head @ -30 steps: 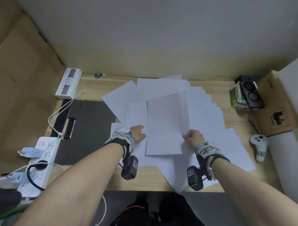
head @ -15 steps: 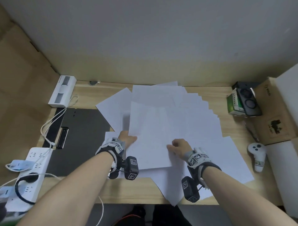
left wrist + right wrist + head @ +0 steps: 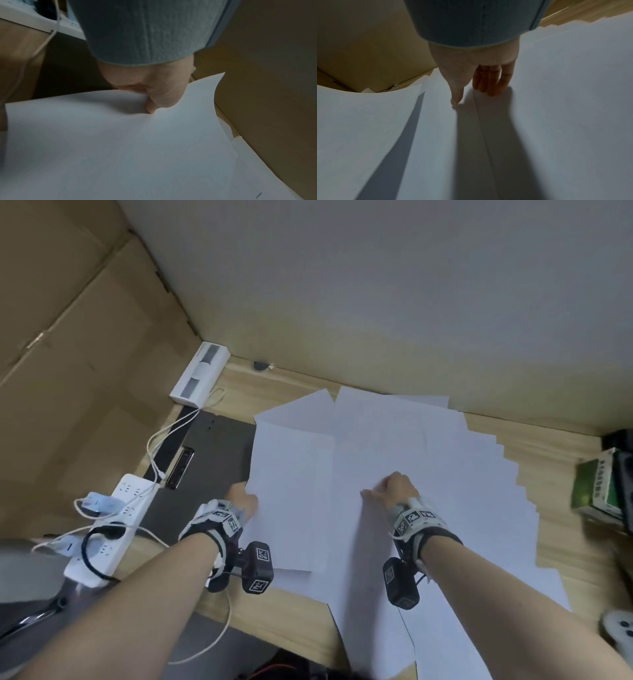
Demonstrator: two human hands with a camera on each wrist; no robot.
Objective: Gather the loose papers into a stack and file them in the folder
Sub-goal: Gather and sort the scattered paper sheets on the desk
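Many white sheets (image 3: 445, 474) lie fanned over the wooden desk (image 3: 291, 604). My left hand (image 3: 244, 500) pinches the left edge of one sheet (image 3: 291, 501), which is lifted and bowed and overlaps the right edge of the black folder (image 3: 212, 453). In the left wrist view the thumb and fingers of this hand (image 3: 150, 100) clamp that sheet (image 3: 120, 142). My right hand (image 3: 390, 491) rests on the spread. Its thumb tip and bent fingertips (image 3: 491, 86) touch the papers (image 3: 573, 94) on either side of a sheet's edge, with nothing pinched between them.
A white power strip (image 3: 113, 529) with plugs and cables lies left of the folder, and a white device (image 3: 200, 374) sits behind it. A green box (image 3: 599, 484) and a white controller (image 3: 620, 628) are at the right. Cardboard (image 3: 68, 337) walls the left side.
The sheet both hands held has gone left with my left hand and now overlaps the folder. My right hand let go of it and settled on the spread papers.
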